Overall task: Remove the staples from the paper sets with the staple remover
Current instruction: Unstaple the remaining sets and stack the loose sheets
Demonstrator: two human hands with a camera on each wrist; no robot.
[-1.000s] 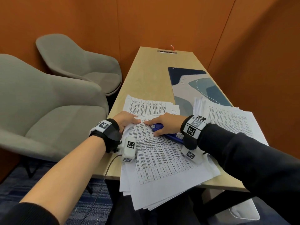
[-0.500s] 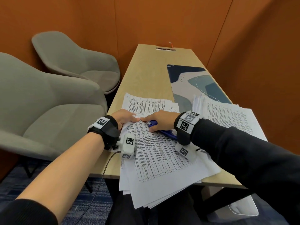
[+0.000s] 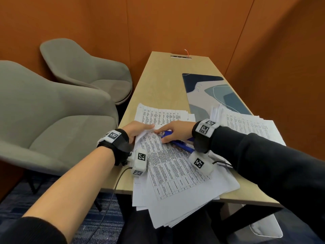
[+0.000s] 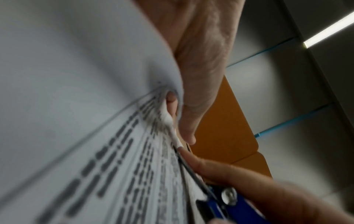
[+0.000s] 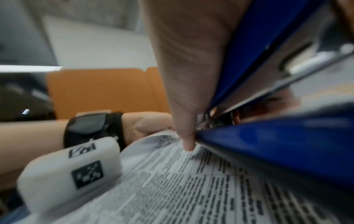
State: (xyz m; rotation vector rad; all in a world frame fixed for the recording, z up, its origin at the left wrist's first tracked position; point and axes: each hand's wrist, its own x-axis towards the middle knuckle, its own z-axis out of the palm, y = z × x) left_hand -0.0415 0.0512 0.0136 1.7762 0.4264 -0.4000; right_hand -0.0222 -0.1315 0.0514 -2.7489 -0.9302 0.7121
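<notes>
My right hand (image 3: pixel 177 132) grips the blue staple remover (image 3: pixel 177 142), fingers curled round its handles; the index finger (image 5: pixel 188 142) lies stretched along the tool and its tip touches the top sheet. The remover's metal nose sits at the upper left corner of the paper set (image 3: pixel 168 166) in front of me. The staple itself cannot be made out in any view: the corner is small in the head view and blurred in both wrist views. In the right wrist view the tool's handles fill the right side and are cut off by the frame; between them a bit of grey metal shows, too soft to read.

My left hand (image 3: pixel 136 129) holds that same corner of the set. In the left wrist view its thumb (image 4: pixel 188 136) lies on the far side of the lifted sheets and one fingertip (image 4: pixel 171 98) shows through the curl of paper, so the corner is pinched; the other fingers are hidden behind the pages.

The set lies on a loose heap of printed sheets that overhangs the near edge of the wooden table (image 3: pixel 163 81). A second pile of papers (image 3: pixel 246 124) lies to the right, partly hidden by my right sleeve. A patterned desk mat (image 3: pixel 211 88) lies beyond it. Two grey chairs (image 3: pixel 52 111) stand left of the table.
</notes>
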